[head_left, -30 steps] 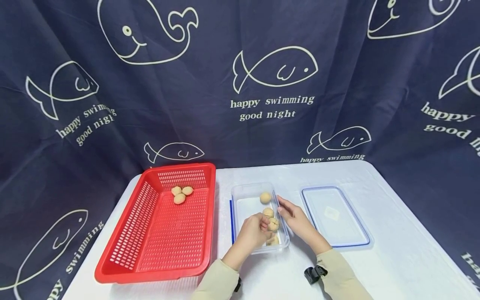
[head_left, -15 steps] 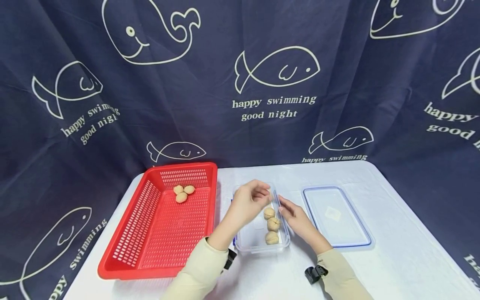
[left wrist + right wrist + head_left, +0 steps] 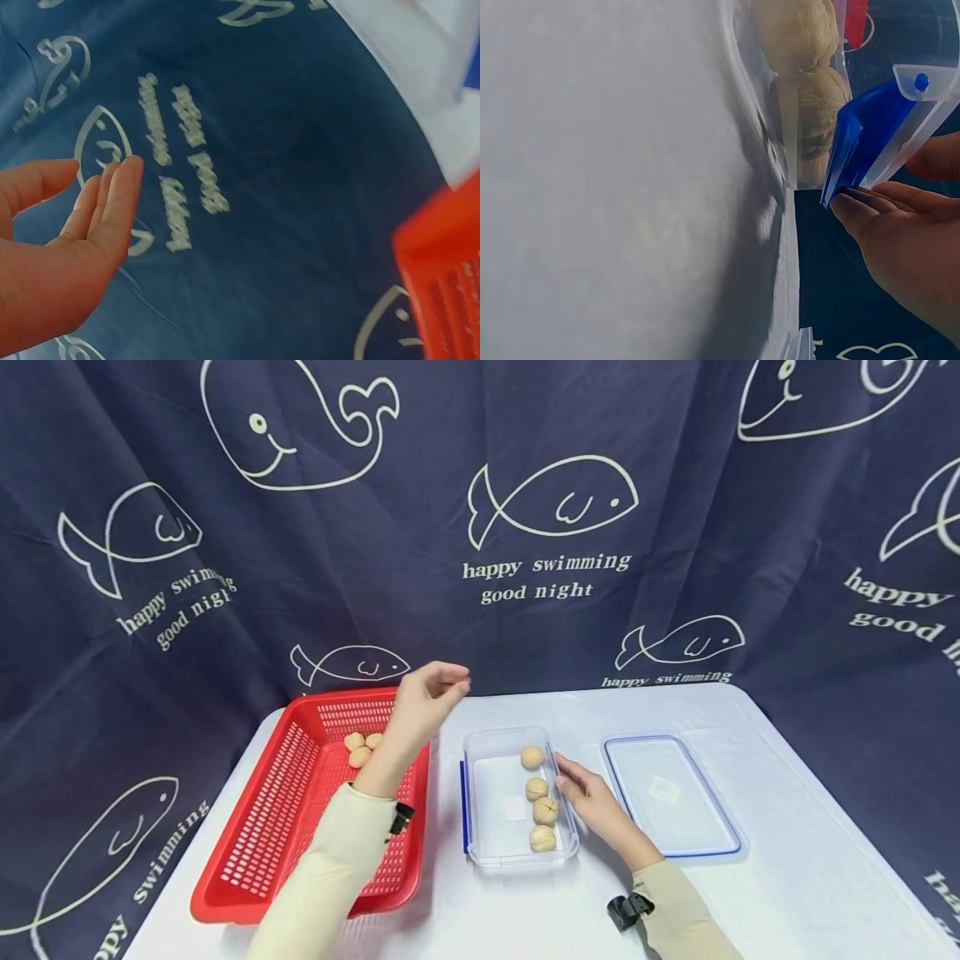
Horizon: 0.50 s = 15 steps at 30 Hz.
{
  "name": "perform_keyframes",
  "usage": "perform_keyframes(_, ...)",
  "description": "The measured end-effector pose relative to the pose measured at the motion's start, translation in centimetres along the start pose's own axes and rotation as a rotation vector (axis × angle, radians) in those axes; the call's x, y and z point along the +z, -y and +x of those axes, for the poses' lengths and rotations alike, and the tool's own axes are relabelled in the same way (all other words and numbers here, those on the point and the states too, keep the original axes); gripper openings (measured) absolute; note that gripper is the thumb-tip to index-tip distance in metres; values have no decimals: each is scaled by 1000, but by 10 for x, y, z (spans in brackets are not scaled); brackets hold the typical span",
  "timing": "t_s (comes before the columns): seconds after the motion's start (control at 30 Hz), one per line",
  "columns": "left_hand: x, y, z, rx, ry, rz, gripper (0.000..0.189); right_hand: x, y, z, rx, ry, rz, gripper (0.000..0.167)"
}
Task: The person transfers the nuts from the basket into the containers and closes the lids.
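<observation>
My left hand is raised over the far right corner of the red basket, its fingers extended and holding nothing. In the left wrist view the left hand shows thumb and fingers apart. My right hand is at the right side of the clear plastic food box. The right wrist view shows the right hand holding the box's side at the blue latch flap, part of the thumb hidden. Several walnuts line the box's right wall. In the basket are walnuts, partly beside my left forearm.
A clear lid with a blue seal lies flat on the white-covered table, right of the box. Behind the table hangs a dark blue curtain with fish prints. Each wrist wears a black camera strap.
My left hand has moved from the near walnuts to the far walnut in the box, then up and left over the basket's corner. The right hand has stayed in place at the box.
</observation>
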State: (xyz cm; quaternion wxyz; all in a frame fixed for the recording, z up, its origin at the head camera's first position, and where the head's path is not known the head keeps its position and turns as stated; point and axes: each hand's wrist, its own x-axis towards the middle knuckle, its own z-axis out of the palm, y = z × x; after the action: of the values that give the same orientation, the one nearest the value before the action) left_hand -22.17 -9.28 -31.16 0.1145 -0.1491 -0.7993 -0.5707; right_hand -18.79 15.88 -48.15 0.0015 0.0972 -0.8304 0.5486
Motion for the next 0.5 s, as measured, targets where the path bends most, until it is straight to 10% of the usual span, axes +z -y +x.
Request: perform_keyframes(0.5,-67,76,13,-212,-229,48,22,0,0,0,-9,5,31,47)
